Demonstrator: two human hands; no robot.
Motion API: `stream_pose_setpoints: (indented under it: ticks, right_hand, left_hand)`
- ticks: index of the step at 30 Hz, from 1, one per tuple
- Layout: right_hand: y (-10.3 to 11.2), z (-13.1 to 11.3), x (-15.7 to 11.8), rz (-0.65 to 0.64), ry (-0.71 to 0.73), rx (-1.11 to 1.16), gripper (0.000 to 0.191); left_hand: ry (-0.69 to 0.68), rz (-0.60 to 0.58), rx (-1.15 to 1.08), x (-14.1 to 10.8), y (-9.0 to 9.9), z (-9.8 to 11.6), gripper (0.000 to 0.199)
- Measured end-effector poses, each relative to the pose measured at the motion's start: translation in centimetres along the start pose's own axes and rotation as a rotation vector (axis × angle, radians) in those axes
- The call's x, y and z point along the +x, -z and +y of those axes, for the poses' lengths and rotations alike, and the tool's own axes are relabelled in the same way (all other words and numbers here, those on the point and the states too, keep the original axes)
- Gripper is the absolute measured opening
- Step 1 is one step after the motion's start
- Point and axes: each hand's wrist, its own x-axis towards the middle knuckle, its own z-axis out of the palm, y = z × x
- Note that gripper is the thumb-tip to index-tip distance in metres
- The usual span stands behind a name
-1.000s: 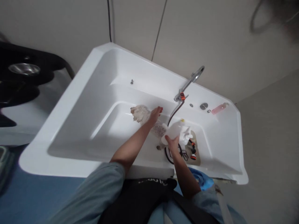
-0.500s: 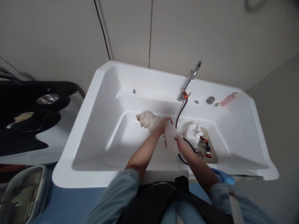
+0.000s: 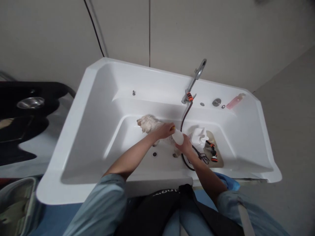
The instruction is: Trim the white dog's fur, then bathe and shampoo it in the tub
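Observation:
A small, wet, white-furred dog [image 3: 147,124] stands in the white tub [image 3: 137,164], its head toward the left. Above its back, a translucent white bottle [image 3: 177,137] is held tilted between my hands. My left hand [image 3: 166,130] is closed around the yellow cap end, hiding most of it. The lower end of the bottle rests in the grip of my right hand [image 3: 185,146]. Both forearms cover part of the dog's body, though a hind paw shows beneath the bottle.
A chrome faucet [image 3: 197,77] feeds a dark hose [image 3: 185,115]. Right of my hands stand a white jug [image 3: 199,137] and an orange-black spray nozzle [image 3: 213,153]. A pink bottle [image 3: 235,101] lies on the back ledge. The drain [image 3: 155,154] is below the dog.
My left hand has shifted to the bottle's cap end, and my right hand now grips its lower end. The bottle is tilted differently. The whole view has shifted slightly.

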Motion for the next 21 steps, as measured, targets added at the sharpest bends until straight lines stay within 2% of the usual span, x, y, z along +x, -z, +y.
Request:
stream_pose_setpoints:
  ticks: [2, 3, 5, 7, 8, 9, 11, 14, 16, 18, 21]
  right_hand:
    - [0.0, 0.1, 0.1, 0.021, -0.009, 0.081, 0.068]
    - [0.2, 0.3, 0.1, -0.027, 0.015, 0.152, 0.069]
    - [0.6, 0.8, 0.0, -0.247, 0.097, 0.342, 0.068]
    - [1.3, 1.4, -0.5, -0.497, 0.137, 0.514, 0.06]
    - [1.8, 1.7, -0.7, -0.572, 0.129, 0.553, 0.055]
    - [2.3, 2.0, -0.8, -0.595, 0.112, 0.54, 0.051]
    - [3.6, 2.4, -0.6, -0.517, 0.1, 0.322, 0.048]
    - [5.7, 2.5, 0.7, -0.343, 0.06, -0.308, 0.053]
    - [6.8, 2.1, 2.0, -0.373, 0.078, -0.626, 0.057]
    - [7.4, 1.1, 3.5, -0.398, 0.145, -0.789, 0.055]
    - [7.4, -1.0, 6.0, -0.302, 0.22, -0.925, 0.046]
  left_hand:
    - [-0.03, -0.035, 0.031, 0.4, 0.5, 1.1, 0.005]
    - [-0.051, -0.049, 0.033, 0.6, 0.7, 1.4, 0.005]
    - [-0.098, -0.082, 0.003, 1.0, 0.6, 1.5, 0.008]
    - [-0.125, -0.106, -0.063, 1.3, 0.0, 0.5, 0.012]
    - [-0.117, -0.108, -0.104, 1.4, -0.5, -0.4, 0.014]
    - [-0.093, -0.098, -0.143, 1.5, -0.9, -1.5, 0.016]
    - [0.006, -0.042, -0.178, 1.4, -1.8, -4.4, 0.017]
    - [0.209, 0.11, -0.089, 1.3, -2.8, -9.0, 0.02]
    - [0.283, 0.19, 0.004, 1.2, -3.5, -11.4, 0.024]
    - [0.241, 0.18, 0.081, 1.2, -4.5, -12.8, 0.027]
    - [0.17, 0.145, 0.193, 1.4, -6.6, -13.4, 0.038]
